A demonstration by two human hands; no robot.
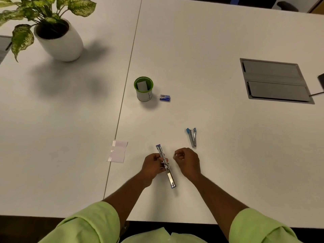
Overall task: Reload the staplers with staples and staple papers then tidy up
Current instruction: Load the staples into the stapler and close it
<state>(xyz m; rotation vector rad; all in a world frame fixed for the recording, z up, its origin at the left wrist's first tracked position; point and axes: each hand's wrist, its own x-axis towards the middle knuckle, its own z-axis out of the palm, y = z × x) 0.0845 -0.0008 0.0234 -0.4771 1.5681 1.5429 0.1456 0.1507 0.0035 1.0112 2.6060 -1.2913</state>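
My left hand [152, 166] grips a purple-tipped metal stapler [166, 166] that is swung fully open into one long line, lying across the white table near its front edge. My right hand [188, 160] hovers just right of the stapler with its fingers pinched together; something small may be between them, but I cannot tell what. A second stapler [192, 137], blue-tipped and partly open in a V, lies on the table beyond my right hand. A small blue staple box [165, 98] sits open farther back. Small white papers [117, 151] lie to the left of my left hand.
A green-rimmed white cup [144, 89] holding a grey card stands beside the staple box. A potted plant [59, 37] is at the back left. A grey cable hatch [275, 81] is set into the table at the right. A seam [126, 88] runs between two tabletops.
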